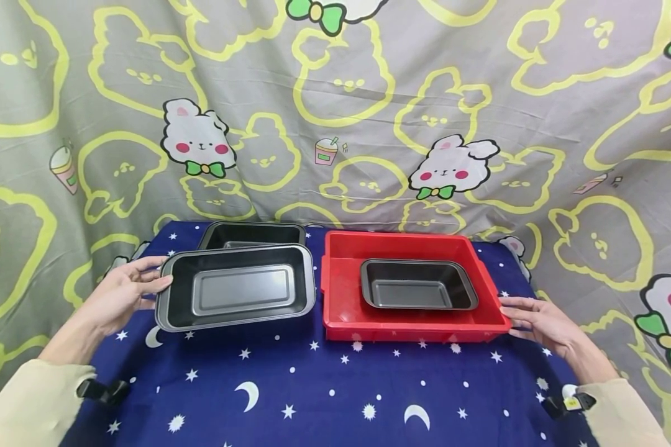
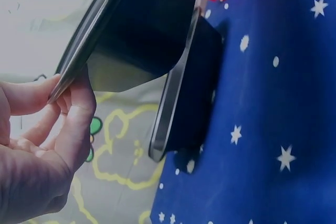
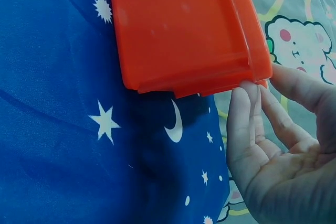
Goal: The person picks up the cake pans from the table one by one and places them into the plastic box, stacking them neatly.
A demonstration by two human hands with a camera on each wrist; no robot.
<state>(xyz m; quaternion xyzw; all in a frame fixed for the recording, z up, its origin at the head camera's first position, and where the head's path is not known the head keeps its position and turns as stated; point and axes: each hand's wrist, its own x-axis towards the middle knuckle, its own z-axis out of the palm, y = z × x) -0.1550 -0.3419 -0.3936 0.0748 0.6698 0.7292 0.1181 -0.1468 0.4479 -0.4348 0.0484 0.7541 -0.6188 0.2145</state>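
My left hand pinches the left rim of a black loaf pan, thumb on one side of the rim and fingers on the other. In the left wrist view this loaf pan hangs raised and tilted, apart from the cloth. Behind it in the head view, partly hidden, a second loaf pan rests on the table. My right hand pinches the right edge of a red tray. A smaller black loaf pan sits inside that tray. The right wrist view shows thumb and fingertips at the red tray's rim.
A blue cloth with white moons and stars covers the table. Behind and at the sides hangs a grey curtain with yellow outlined animals. Dark straps are around both wrists.
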